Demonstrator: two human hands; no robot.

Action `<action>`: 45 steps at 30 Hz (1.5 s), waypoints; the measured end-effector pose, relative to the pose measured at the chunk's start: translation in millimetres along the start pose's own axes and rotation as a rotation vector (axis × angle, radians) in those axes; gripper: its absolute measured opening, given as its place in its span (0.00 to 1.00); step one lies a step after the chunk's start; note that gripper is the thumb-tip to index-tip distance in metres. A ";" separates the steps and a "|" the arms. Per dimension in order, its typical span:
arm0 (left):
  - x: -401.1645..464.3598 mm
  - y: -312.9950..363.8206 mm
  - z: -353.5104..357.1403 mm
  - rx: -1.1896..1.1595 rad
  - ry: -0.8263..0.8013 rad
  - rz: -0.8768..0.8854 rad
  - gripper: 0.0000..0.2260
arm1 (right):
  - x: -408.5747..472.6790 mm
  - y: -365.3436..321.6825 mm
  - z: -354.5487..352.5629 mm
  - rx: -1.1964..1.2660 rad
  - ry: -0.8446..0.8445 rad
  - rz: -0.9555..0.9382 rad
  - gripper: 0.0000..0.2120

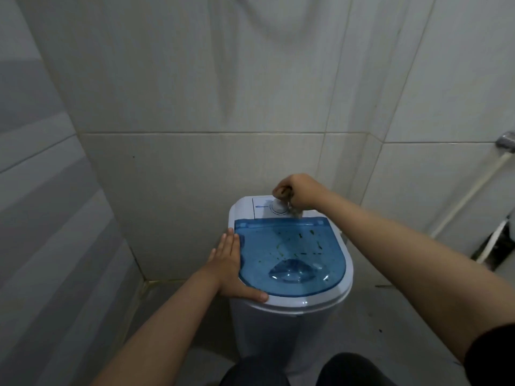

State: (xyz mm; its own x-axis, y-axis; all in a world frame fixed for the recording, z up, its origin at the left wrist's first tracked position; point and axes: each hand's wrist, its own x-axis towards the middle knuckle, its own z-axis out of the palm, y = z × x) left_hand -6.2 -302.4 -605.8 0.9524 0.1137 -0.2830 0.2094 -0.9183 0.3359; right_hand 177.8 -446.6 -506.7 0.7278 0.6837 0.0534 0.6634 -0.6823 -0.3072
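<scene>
while the left hand (232,270) lies flat on the washer (289,302) rim beside its closed blue lid (292,257), the right hand (298,190) grips the dial (278,207) at the far edge. lid already down; setting the dial seems to be what is left.

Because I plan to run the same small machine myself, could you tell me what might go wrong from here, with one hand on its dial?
1. The right hand grips the dial from above and hides its markings, so the setting could be overshot.
2. The left hand only lies flat at the left edge of the blue lid. If the narrow washer starts shaking, it may shift on the tiled floor.
</scene>
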 end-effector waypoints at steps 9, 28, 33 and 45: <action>0.3 -0.5 3.5 -0.035 0.008 0.003 0.68 | 20.6 -38.6 68.1 -0.248 -0.070 -0.247 0.19; -3.5 0.3 2.1 -0.043 0.001 0.007 0.74 | -87.1 -44.2 77.2 -0.322 -0.107 -0.421 0.23; -4.1 0.8 0.9 -0.042 -0.010 0.008 0.75 | -107.5 -47.7 77.2 -0.330 -0.143 -0.473 0.24; -2.0 -2.9 1.1 -0.048 -0.017 0.027 0.78 | -125.2 -51.9 70.1 -0.091 -0.308 -0.490 0.22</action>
State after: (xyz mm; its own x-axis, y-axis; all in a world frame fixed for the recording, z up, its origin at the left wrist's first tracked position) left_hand -8.9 -300.3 -607.2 0.9541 0.0823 -0.2880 0.1943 -0.9018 0.3860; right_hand 40.0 -478.5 -564.0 0.2572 0.9596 -0.1144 0.9322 -0.2776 -0.2324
